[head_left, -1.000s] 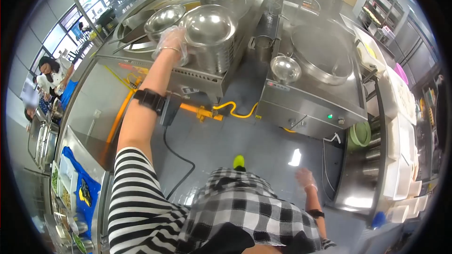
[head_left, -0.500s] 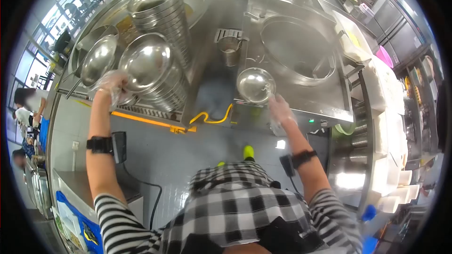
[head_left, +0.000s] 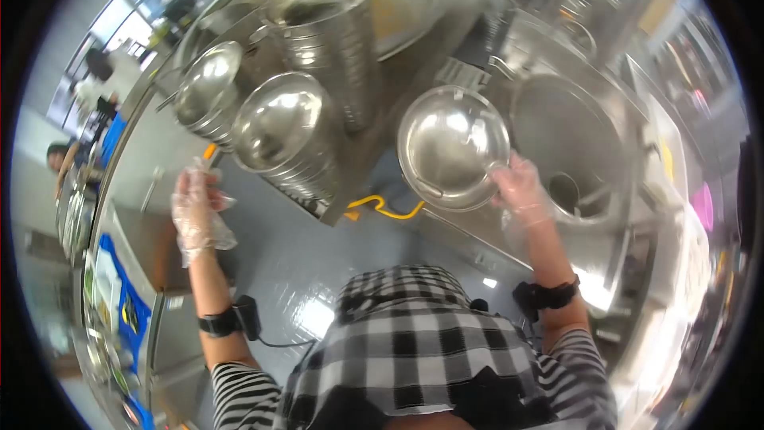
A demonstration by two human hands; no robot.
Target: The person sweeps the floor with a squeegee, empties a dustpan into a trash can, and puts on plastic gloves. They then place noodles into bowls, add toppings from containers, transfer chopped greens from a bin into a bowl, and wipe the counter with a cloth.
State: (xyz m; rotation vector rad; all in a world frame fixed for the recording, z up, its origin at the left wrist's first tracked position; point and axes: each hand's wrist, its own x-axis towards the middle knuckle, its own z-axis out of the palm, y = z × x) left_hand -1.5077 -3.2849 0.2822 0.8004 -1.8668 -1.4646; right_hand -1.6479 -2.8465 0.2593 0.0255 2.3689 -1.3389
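Observation:
My right hand (head_left: 523,189), in a clear plastic glove, grips the rim of a shiny metal bowl (head_left: 454,147) at its lower right edge. The bowl is raised above the counter edge, in front of the gap between the two stations. My left hand (head_left: 199,205), gloved too, is held in the air at the left with fingers loosely bent and apart, nothing in it. Beyond it stand a stack of metal bowls (head_left: 282,123), a taller bowl stack (head_left: 318,20) behind, and a smaller stack (head_left: 208,87) at the left.
A large round pan (head_left: 406,0) is set in the counter behind the stacks. A round vat (head_left: 565,127) lies right of the raised bowl, with a metal cup (head_left: 565,191) in it. A yellow hose (head_left: 386,209) hangs below the counter. Another person (head_left: 60,158) is far left.
My left hand has come away from the bowl stack, down and back. The bowl at my right hand is higher and looks larger. The view has turned, shifting the stations to the right.

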